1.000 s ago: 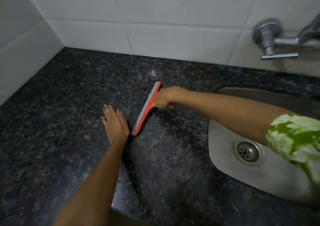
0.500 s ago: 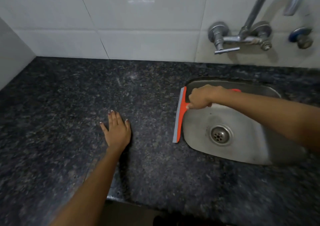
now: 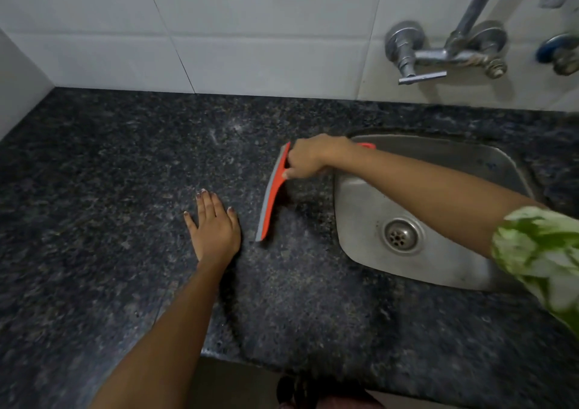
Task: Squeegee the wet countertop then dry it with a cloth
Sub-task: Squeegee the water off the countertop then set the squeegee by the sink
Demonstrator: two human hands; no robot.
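Observation:
An orange squeegee [image 3: 272, 196] with a grey rubber blade stands edge-down on the dark speckled granite countertop [image 3: 103, 170], a short way left of the sink. My right hand [image 3: 308, 158] is closed around its handle, whose orange end pokes out behind my wrist. My left hand [image 3: 214, 225] lies flat on the counter with fingers spread, just left of the blade's near end and not touching it. No cloth is in view.
A steel sink [image 3: 360, 208] with a round drain [image 3: 402, 235] is sunk into the counter at right. Wall taps [image 3: 438, 53] stick out above it. White tiled walls close the back and left. The counter's front edge [image 3: 250, 360] runs near the bottom.
The squeegee was swept right to the sink's rim half a second ago; now it has come back left onto the counter. My left hand has stayed flat on the stone.

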